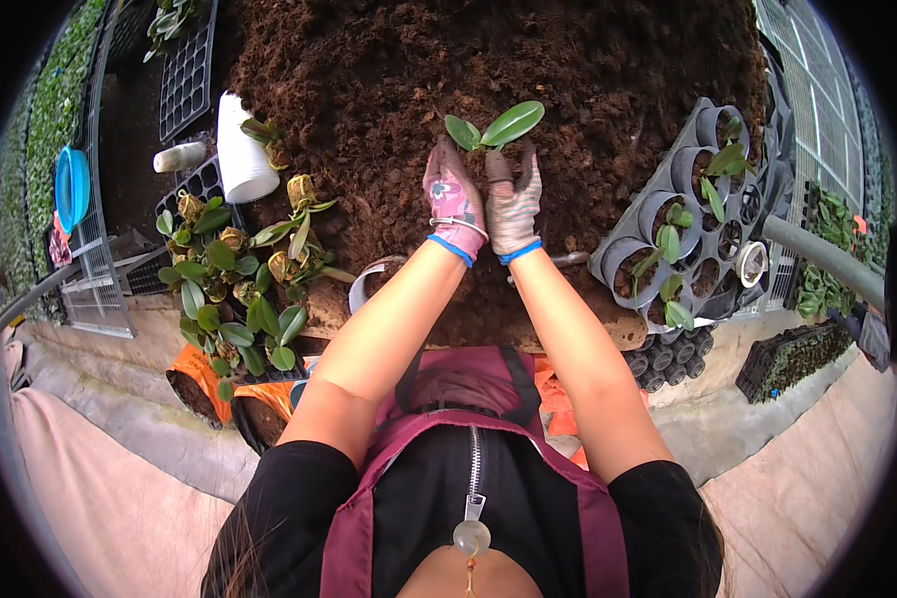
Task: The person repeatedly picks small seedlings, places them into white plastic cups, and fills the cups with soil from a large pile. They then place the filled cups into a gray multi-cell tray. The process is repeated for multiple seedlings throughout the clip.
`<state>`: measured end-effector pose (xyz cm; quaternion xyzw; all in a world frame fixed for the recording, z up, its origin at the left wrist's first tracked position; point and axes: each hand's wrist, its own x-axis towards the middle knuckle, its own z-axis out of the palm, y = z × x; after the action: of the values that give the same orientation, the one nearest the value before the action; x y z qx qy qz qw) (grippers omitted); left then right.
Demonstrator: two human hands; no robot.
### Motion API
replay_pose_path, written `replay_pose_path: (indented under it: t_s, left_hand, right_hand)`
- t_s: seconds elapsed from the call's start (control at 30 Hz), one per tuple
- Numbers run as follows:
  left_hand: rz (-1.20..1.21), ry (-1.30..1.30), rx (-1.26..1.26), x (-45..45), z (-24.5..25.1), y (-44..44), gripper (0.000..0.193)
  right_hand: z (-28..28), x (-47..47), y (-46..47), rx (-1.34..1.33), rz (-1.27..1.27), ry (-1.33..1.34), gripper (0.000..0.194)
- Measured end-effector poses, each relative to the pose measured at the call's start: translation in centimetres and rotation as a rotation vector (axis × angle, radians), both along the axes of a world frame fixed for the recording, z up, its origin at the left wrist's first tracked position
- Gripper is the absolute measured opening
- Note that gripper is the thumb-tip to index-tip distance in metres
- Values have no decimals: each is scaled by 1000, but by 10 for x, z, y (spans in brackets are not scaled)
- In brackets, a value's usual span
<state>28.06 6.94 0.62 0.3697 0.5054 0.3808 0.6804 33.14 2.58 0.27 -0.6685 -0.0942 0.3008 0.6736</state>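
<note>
A young orchid plant [497, 128] with two broad green leaves stands over the dark, loose potting medium [359, 97]. My left hand [453, 194], in a pink patterned glove, and my right hand [513, 198], in a striped glove, are cupped side by side around its base. The fingertips are soiled and blend into the medium. Roots and any wrapping between my palms are hidden. Below my left hand, partly behind my forearm, lies a pale pot [360, 290] on its side.
On the right, a grey pot tray [605, 238] carries several potted orchids. Orchid seedlings [232, 299] with wrapped roots crowd the left, near a stack of white pots [243, 157] and a black cell tray [187, 75]. A grey pipe [822, 258] juts in at right.
</note>
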Motion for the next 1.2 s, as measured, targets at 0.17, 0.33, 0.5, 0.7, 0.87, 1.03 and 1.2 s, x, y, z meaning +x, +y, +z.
replay_pose_path:
  t_s: [0.17, 0.33, 0.5, 0.7, 0.87, 1.03, 1.2]
  left_hand:
    - [99, -66, 33, -4, 12, -5, 43]
    - [6, -126, 219, -18, 75, -10, 28]
    - [-51, -143, 363, -29, 150, -13, 12]
    - [-89, -257, 308, -47, 152, -30, 29]
    - [-93, -191, 107, -64, 110, -40, 35]
    - [77, -135, 86, -88, 101, -71, 19]
    - [171, -97, 288, -152, 95, -76, 30]
  right_hand:
    - [14, 12, -8, 178, -111, 382, 66]
    - [66, -5, -19, 328, 31, 154, 102]
    - [115, -30, -39, 527, -94, 276, 84]
    - [117, -44, -56, 220, -100, 15, 65]
    - [106, -51, -63, 302, 12, 70, 74]
    - [97, -74, -74, 192, 49, 233, 76]
    - [81, -125, -72, 382, 337, 211, 84]
